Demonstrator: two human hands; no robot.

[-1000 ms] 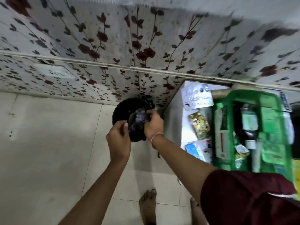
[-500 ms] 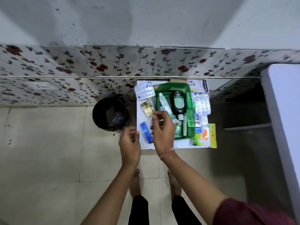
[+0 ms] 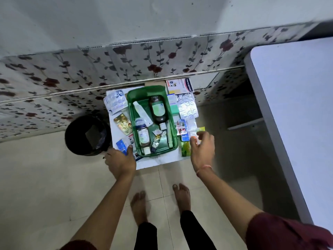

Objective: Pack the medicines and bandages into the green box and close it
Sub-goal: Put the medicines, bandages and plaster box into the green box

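Observation:
The open green box [image 3: 130, 107] stands on a small white table [image 3: 158, 162] against the wall. Inside lie a large brown bottle [image 3: 157, 110], a smaller bottle [image 3: 143, 137], a white tube [image 3: 142, 110] and a crumpled tube [image 3: 156, 140]. My left hand [image 3: 120, 160] rests at the table's front left corner, thumb touching a blue pack [image 3: 120, 144]. My right hand [image 3: 202, 150] is blurred, with its fingertips bent over sachets [image 3: 182, 129] and a green packet [image 3: 185, 149] right of the box; a grip is not discernible.
Blister packs [image 3: 115, 101] and a gold strip [image 3: 123, 123] lie left of the box. A plaster box [image 3: 179, 86] and silver strips [image 3: 187, 108] lie to its right. A black bin [image 3: 86, 135] stands left of the table, and a large white tabletop [image 3: 295, 105] is at right.
A second ago both hands were at the black bin. They then moved over the box and have now spread apart, left to the blue pack, right to the sachets.

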